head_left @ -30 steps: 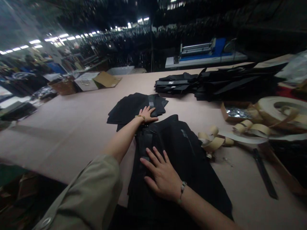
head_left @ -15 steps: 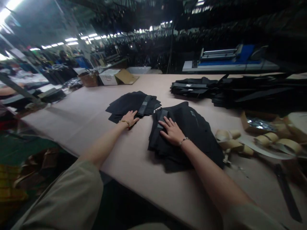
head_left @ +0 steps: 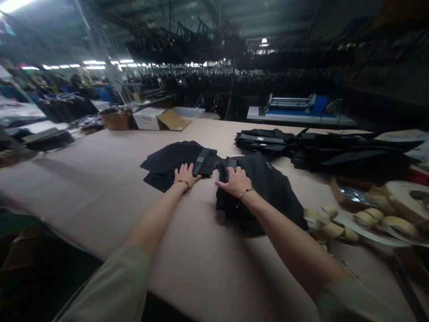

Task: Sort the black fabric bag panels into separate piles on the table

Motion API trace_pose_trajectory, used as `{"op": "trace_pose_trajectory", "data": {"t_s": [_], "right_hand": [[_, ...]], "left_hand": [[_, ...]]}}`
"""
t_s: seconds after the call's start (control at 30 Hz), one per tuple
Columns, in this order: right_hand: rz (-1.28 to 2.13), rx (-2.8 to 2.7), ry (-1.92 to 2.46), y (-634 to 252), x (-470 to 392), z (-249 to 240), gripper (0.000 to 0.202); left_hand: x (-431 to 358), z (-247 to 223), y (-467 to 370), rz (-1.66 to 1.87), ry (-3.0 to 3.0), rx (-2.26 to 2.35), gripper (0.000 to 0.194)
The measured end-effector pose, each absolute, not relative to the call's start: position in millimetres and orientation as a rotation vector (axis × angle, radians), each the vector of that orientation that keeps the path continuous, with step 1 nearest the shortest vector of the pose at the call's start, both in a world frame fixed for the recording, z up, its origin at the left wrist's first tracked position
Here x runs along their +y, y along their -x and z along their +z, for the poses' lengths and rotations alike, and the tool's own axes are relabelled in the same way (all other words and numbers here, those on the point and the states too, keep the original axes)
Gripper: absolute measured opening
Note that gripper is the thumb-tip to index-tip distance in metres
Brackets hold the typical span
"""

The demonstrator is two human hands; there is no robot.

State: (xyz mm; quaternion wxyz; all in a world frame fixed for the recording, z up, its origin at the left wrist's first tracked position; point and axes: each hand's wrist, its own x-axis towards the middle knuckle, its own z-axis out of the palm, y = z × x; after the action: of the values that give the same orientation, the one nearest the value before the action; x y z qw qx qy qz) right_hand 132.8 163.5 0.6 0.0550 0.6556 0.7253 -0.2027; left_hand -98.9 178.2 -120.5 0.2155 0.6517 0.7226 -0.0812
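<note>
Pressing flat and open, the left hand [head_left: 185, 174] is lying on a small stack [head_left: 174, 158]; the right hand [head_left: 235, 182] is curling onto a bigger pile [head_left: 264, 188], grasp unclear, on the counter [head_left: 100, 179].

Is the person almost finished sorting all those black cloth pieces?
Probably not yet. A small fanned pile of black pieces already lies under the left hand. The right hand rests on a thicker stack beside it, fingers at its top edge. That stack looks much bigger than the small pile, and more black stacks wait farther back on the table.
</note>
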Motion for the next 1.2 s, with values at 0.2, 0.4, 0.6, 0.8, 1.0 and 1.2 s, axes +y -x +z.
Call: {"op": "trace_pose_trajectory", "data": {"t_s": [0.2,0.4,0.6,0.8,1.0,1.2], "right_hand": [[-0.834,2.002,-2.108,-143.2,196.0,-0.5,0.053],[-0.998,1.871,-2.257,-199.7,205.1,14.5,0.045],[-0.588,1.912,-2.397,-212.4,193.4,24.8,0.044],[-0.453,1.996,-2.107,-148.3,175.2,16.6,0.057],[-0.630,1.916,-1.982,-138.7,180.3,2.9,0.070],[-0.772,1.955,-1.983,-178.9,190.3,21.5,0.046]], "left_hand": [[179.6,-139.5,102.0,-0.135,-1.790,2.079,0.073],[180.2,-147.5,106.4,-0.081,-1.774,2.059,0.074],[179.5,-149.7,106.4,-0.041,-1.761,2.061,0.074],[179.4,-147.2,106.1,-0.041,-1.757,2.061,0.076],[179.7,-147.0,106.9,-0.043,-1.759,2.055,0.076],[179.6,-147.9,107.6,-0.015,-1.743,2.050,0.076]]}}
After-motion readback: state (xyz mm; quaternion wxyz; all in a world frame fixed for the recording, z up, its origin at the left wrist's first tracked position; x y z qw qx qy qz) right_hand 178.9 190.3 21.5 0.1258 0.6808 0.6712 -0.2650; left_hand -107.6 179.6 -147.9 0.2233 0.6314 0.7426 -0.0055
